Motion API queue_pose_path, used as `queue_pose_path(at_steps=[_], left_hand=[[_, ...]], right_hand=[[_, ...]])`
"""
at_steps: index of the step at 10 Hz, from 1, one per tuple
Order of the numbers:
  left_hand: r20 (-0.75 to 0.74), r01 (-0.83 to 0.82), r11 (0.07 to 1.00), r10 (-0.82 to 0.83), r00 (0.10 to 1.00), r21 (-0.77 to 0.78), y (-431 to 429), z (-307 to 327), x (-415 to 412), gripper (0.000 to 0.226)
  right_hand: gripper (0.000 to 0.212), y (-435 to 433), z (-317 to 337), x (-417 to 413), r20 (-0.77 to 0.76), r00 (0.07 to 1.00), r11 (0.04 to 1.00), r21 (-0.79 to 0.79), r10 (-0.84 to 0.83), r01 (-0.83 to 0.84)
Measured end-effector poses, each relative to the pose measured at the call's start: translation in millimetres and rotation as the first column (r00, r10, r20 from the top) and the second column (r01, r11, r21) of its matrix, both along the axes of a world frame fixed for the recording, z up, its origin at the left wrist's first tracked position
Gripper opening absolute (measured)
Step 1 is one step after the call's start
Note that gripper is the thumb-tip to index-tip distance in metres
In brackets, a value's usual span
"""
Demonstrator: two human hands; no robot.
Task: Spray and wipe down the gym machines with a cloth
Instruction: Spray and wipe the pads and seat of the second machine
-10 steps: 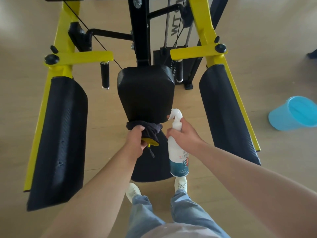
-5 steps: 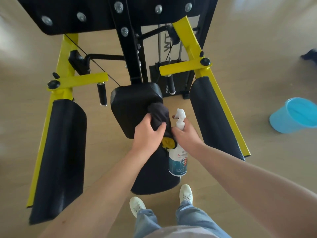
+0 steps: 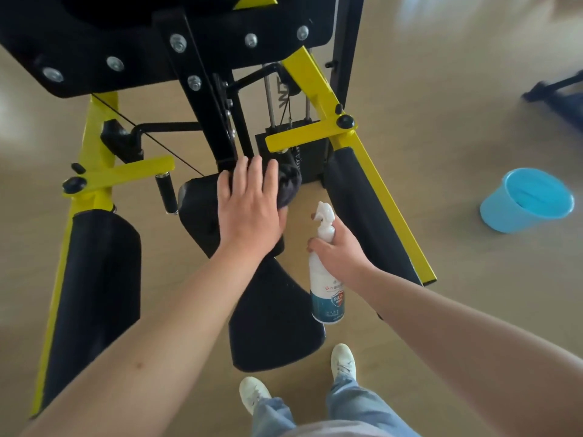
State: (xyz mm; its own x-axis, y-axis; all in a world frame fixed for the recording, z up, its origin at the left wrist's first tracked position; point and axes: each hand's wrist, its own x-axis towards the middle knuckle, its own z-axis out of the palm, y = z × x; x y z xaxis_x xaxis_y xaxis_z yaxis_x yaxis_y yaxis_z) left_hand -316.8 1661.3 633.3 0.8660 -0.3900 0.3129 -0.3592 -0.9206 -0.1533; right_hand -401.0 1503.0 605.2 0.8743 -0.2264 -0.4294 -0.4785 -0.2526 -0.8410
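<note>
The dark cloth [image 3: 288, 184] sits a little above the centre of the frame, on the upper right edge of the black centre pad [image 3: 197, 212] of the gym machine. The left hand [image 3: 249, 212] lies flat on it, fingers straight and slightly spread, pressing it to the pad. A bunch of cloth shows past the fingers on the right.

Below and to the right, the right hand [image 3: 340, 250] has its fingers curled round the neck of the white spray bottle [image 3: 326, 291]. The bottle hangs upright with its nozzle pointing left, by the right edge of the black seat [image 3: 274, 320].

A left side pad [image 3: 94, 294] and a right side pad [image 3: 362, 209] flank the seat on the yellow frame [image 3: 315, 80]. A blue bucket [image 3: 527, 200] sits on the wooden floor [image 3: 441, 89] at the right edge. White shoes [image 3: 343, 362] show at the bottom.
</note>
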Motion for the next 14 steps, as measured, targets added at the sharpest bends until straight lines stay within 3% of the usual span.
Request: queue_pose_path(at_steps=[1, 2, 3, 5, 6, 7, 8, 9, 10, 11, 12, 13, 14], left_hand=[[-0.034, 0.101, 0.944, -0.095, 0.995, 0.314, -13, -26, -11, 0.072], [-0.063, 0.175, 0.753, -0.175, 0.983, 0.635, -15, -65, -18, 0.063], [-0.047, 0.184, 0.66, -0.22, 0.974, 0.729, -17, -88, -13, 0.056], [-0.23, 0.353, 0.505, -0.291, 0.929, 0.788, -24, -115, -16, 0.045], [-0.381, 0.54, 0.561, -0.384, 0.841, 0.627, -9, -126, -18, 0.032], [-0.465, 0.54, 0.819, -0.408, 0.786, 0.196, 9, -136, -34, 0.036], [-0.568, 0.033, 0.93, -0.252, 0.783, -0.366, 27, -132, -59, 0.041], [-0.695, -0.538, 0.641, 0.01, 0.719, -0.547, 37, -127, -74, 0.028], [-0.906, -0.907, 0.006, -0.049, 0.42, -0.421, 45, -130, -68, 0.026], [-0.924, -0.906, -0.331, -0.184, 0.335, -0.263, 55, -128, -55, 0.039], [-0.945, -0.934, -0.153, 0.096, 0.312, -0.324, 62, -113, -48, 0.051], [-0.941, -0.824, -0.55, -0.187, 0.281, -0.136, 69, -110, -44, 0.045], [-0.928, -0.768, -0.625, -0.188, 0.322, -0.14, 68, -122, -39, 0.046]], right_hand=[[0.035, 0, -5, -5, -0.021, 1.0, 1.0, 0.024, 0.003, -0.002], [0.035, -2, -10, -9, -0.022, 1.0, 1.0, 0.028, 0.013, -0.013], [0.036, -6, -13, -9, -0.017, 1.0, 0.999, 0.023, 0.025, -0.025], [0.029, -7, -21, -12, -0.028, 0.997, 0.997, 0.024, 0.068, -0.068], [0.031, -1, -28, -13, -0.047, 0.995, 0.996, -0.002, 0.089, -0.089], [0.036, 7, -30, -14, -0.069, 0.99, 0.991, -0.04, 0.127, -0.13], [0.036, 15, -30, -15, -0.072, 0.986, 0.987, -0.049, 0.152, -0.155], [0.036, 23, -31, -14, -0.087, 0.977, 0.979, -0.05, 0.195, -0.199], [0.038, 30, -31, -12, -0.102, 0.976, 0.98, -0.034, 0.193, -0.197], [0.038, 34, -33, -10, -0.111, 0.977, 0.983, -0.02, 0.18, -0.184], [0.038, 35, -36, -11, -0.105, 0.977, 0.981, -0.042, 0.185, -0.19], [0.039, 31, -39, -13, -0.108, 0.98, 0.982, -0.064, 0.17, -0.177], [0.039, 25, -44, -17, -0.109, 0.983, 0.985, -0.071, 0.149, -0.157]])
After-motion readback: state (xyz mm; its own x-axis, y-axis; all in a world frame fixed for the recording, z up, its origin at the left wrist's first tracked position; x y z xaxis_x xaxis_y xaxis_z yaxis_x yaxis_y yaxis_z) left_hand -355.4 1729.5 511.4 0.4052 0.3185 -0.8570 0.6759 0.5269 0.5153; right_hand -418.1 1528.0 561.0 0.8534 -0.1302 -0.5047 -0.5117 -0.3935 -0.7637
